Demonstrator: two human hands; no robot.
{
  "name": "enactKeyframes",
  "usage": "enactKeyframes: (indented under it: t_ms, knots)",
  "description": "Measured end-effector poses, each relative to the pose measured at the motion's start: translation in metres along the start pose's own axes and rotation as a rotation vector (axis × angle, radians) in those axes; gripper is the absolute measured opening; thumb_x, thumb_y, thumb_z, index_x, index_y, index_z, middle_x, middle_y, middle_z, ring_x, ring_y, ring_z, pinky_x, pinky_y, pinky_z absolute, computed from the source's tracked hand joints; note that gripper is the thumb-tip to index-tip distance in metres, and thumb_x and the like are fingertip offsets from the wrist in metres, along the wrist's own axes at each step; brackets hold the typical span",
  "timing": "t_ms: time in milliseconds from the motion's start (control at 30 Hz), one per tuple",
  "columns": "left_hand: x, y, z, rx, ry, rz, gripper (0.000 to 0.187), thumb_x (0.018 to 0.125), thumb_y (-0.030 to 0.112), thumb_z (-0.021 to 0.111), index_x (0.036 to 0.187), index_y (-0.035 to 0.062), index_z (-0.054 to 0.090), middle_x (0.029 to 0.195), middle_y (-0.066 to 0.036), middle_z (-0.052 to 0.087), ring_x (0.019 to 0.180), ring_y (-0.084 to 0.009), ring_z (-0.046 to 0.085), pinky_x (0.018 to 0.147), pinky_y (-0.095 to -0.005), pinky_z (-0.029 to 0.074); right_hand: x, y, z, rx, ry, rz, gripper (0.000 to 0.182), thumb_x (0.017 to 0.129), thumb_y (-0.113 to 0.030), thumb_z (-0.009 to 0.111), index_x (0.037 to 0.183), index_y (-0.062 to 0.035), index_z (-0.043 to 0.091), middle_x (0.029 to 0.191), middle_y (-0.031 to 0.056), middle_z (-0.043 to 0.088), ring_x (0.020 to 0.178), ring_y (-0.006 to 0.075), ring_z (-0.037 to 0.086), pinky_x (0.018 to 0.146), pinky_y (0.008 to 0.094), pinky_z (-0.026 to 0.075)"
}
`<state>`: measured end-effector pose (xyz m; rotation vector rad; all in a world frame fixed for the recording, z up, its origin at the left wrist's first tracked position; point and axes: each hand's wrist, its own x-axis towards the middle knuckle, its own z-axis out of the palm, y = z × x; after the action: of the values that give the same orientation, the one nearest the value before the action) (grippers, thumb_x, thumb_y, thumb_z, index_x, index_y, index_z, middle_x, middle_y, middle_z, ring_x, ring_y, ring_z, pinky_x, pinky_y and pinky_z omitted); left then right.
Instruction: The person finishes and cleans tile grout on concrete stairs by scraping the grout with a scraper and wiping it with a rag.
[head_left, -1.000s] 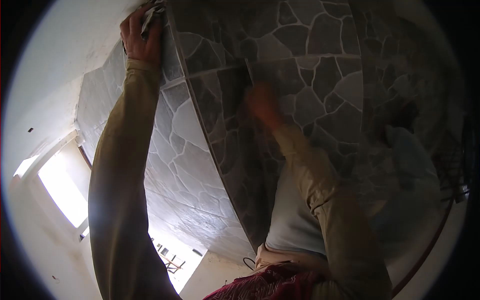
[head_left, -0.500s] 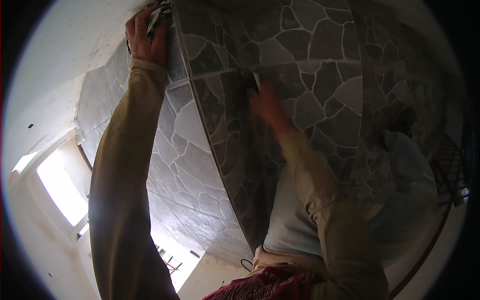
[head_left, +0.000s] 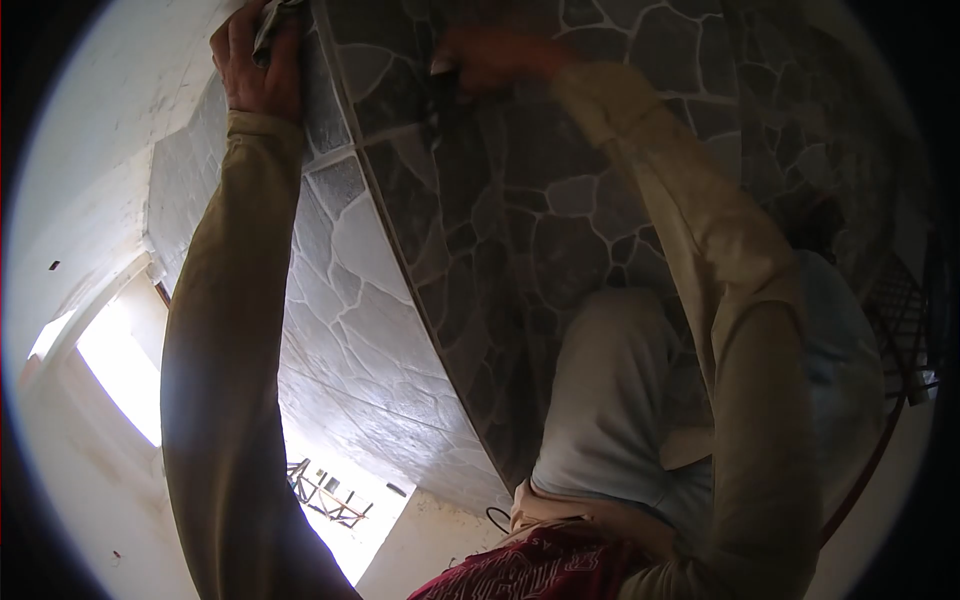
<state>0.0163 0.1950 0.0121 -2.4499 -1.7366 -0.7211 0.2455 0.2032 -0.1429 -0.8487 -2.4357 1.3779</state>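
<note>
At the upper left, my left hand (head_left: 258,75) is closed around a crumpled greyish cloth (head_left: 272,30), high against the stone-patterned tile beside the pale wall. Its fingertips run close to the top edge of the view. My right hand (head_left: 490,60) is smeared by motion near the top middle, close in front of the dark tiled surface (head_left: 560,230). A dark thing (head_left: 441,95) shows under its fingers, too blurred to name. Between the two hands, a light joint line (head_left: 335,80) runs along the corner where two tiled faces meet.
A brighter tiled face (head_left: 370,330) slopes down on the left, with a pale wall (head_left: 100,130) beyond it. Bright openings (head_left: 125,370) show at the lower left. My bent knee (head_left: 610,330) is close to the tiles. A dark metal grid (head_left: 900,320) stands at the right.
My right hand has moved up and left across the tiles, nearer the corner joint. My left hand, still gripping the cloth, sits slightly farther up and left in view.
</note>
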Motion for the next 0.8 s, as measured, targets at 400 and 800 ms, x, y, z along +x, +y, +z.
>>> enactKeyframes:
  t_ms: [400,800]
  knots:
    - [-0.003,-0.010,0.001,0.010,-0.007,-0.020,0.037,0.094,0.025,0.064,0.128,0.0108,0.065,0.132,-0.012,0.059,0.127,-0.0303,0.046,0.109,-0.0400,0.039,0.004,0.044,0.036,0.387,0.295,0.047,0.050,0.073,-0.025,0.084,0.116,-0.0041,0.070,0.103,0.0145,0.074,0.099,0.0282,0.070,0.088,0.0411,0.054]
    - [0.000,-0.003,-0.001,0.037,-0.041,-0.045,0.040,0.093,0.027,0.066,0.129,0.0091,0.064,0.133,-0.014,0.055,0.125,-0.0299,0.047,0.108,-0.0399,0.038,-0.007,0.029,0.041,0.263,0.361,0.038,0.058,0.074,-0.026,0.083,0.126,-0.0054,0.066,0.108,0.0145,0.073,0.102,0.0304,0.069,0.092,0.0415,0.052]
